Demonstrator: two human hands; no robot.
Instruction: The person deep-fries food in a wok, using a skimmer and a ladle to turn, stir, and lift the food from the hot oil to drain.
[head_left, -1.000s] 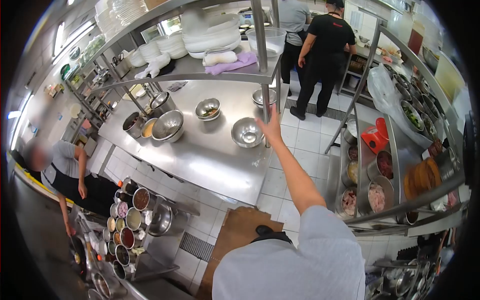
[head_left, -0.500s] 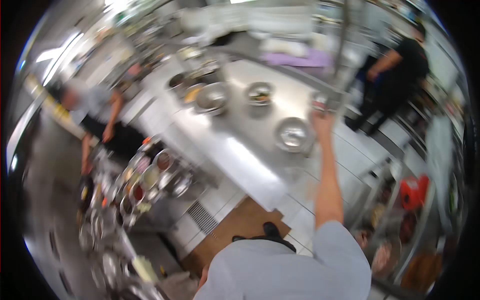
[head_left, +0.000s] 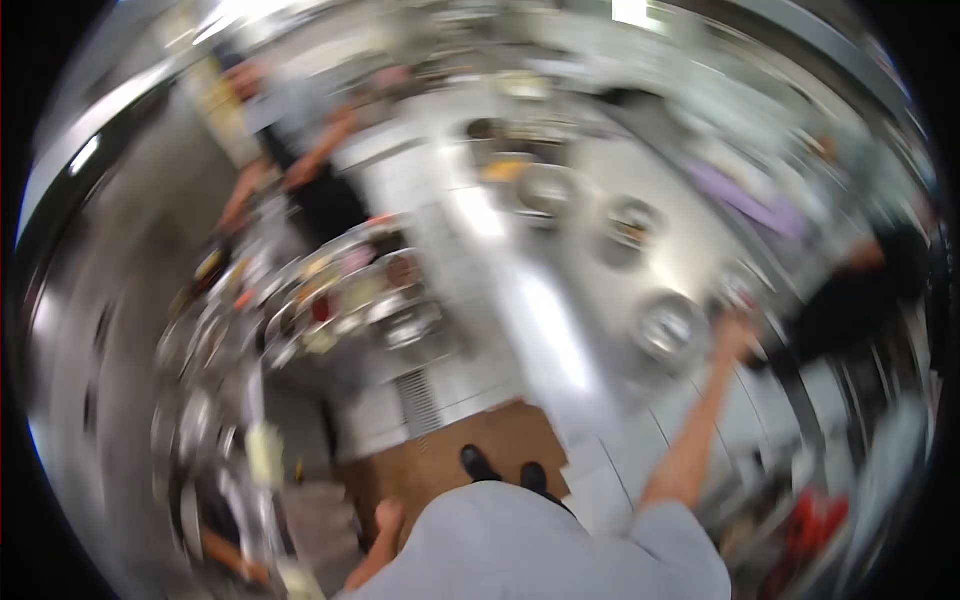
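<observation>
My right arm is stretched out to the far right end of the steel table [head_left: 560, 330]. My right hand [head_left: 738, 328] is at a small metal container [head_left: 738, 287] there, its fingers smeared by motion. Just left of it sits a round metal bowl [head_left: 668, 326]. Another bowl with food in it [head_left: 633, 222] stands farther back. Low beside my body, my left hand [head_left: 390, 515] hangs near a grey cloth [head_left: 320, 525]; its fingers are too blurred to make out.
Several food containers [head_left: 345, 290] fill the counter at left, where a co-worker [head_left: 300, 140] stands. Another person in dark clothes [head_left: 860, 300] is at the right. A metal pot [head_left: 545, 190] stands on the table's far part. Brown matting [head_left: 450, 460] covers the floor.
The view has swung left, so the table and both people appear farther right. My left hand now shows more fully. My right hand is still by the small container.
</observation>
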